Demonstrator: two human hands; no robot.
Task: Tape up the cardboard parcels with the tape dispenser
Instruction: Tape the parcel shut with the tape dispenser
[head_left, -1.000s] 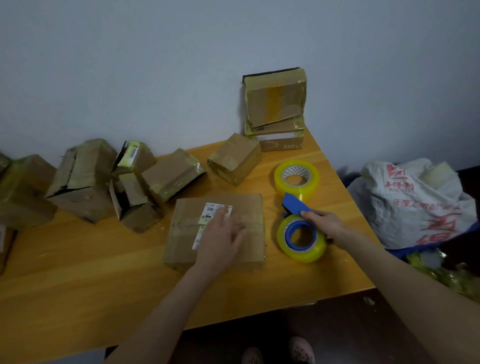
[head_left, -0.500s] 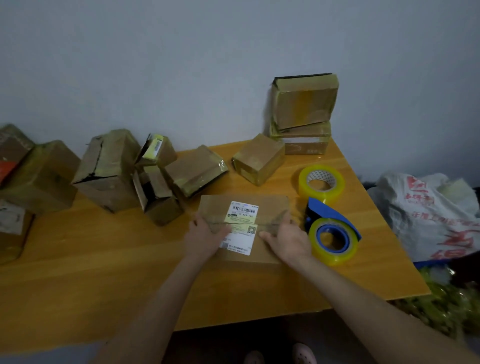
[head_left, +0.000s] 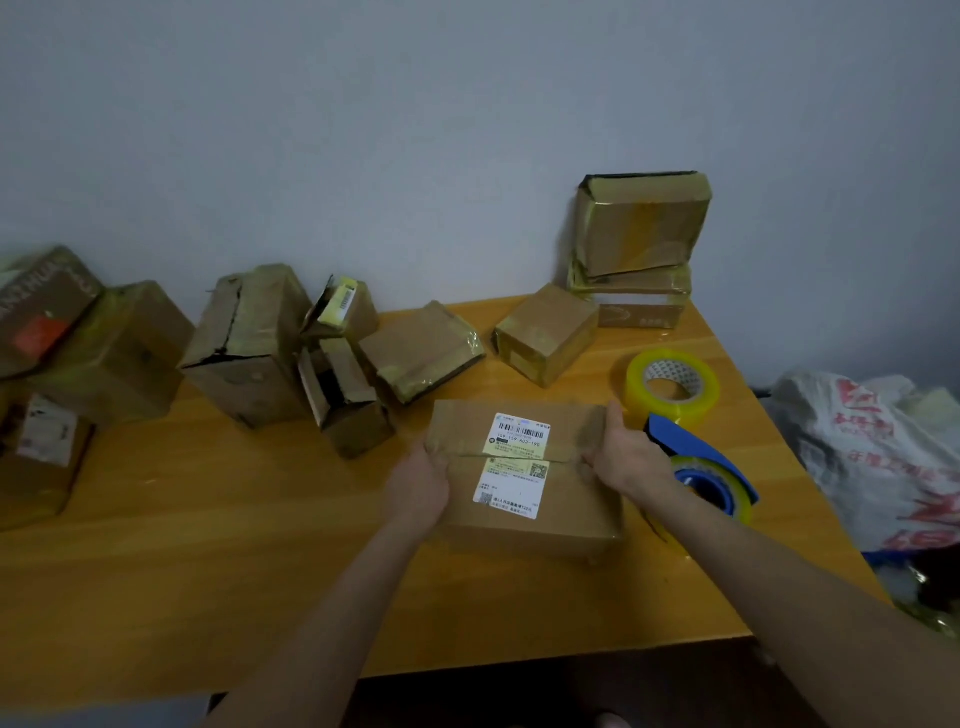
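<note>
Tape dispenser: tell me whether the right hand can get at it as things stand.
Probably yes. The tape dispenser lies on the table right beside the right hand, with nothing between them. That hand grips the right edge of the parcel, so it must let go first.

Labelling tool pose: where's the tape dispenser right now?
Head view, right side of the table: the tape dispenser lies just right of the labelled parcel, partly behind the right hand, nearer than the spare tape roll.

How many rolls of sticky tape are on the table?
2. One loose yellow roll lies on the table beyond the right hand; the second roll sits in the blue tape dispenser, partly behind that hand's wrist. More may be hidden.
</note>
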